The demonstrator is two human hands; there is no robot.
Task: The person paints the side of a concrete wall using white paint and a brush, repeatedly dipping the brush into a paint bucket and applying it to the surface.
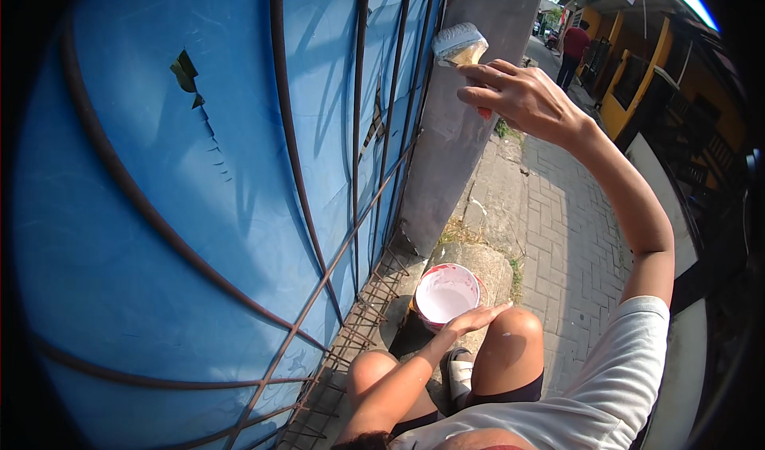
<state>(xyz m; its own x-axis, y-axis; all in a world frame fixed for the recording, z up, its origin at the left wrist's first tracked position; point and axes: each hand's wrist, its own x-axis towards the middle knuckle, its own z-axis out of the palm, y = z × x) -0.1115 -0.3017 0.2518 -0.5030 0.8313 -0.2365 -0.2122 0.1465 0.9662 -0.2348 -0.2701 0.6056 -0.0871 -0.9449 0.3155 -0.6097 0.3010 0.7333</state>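
My right hand [526, 99] is raised, its fingers closed around the handle of a wide paintbrush [464, 51]. White paint coats the bristles, which are against or very near the upper part of a grey wall post [446, 147]; contact is hard to tell. Low in front of me stands a paint bucket [426, 319] with a reddish rim and pale paint [446, 292] inside. My left hand [478, 317] lies flat, fingers stretched out, between the bucket and my bent right knee. It holds nothing that I can see.
On the left rises a blue sheet [199, 235] with torn spots, behind dark metal bars [307, 235]. Thin rods stick out along its foot. A paved lane [562, 235] runs on the right, with a walking person [574, 51] and yellow-fronted houses farther off.
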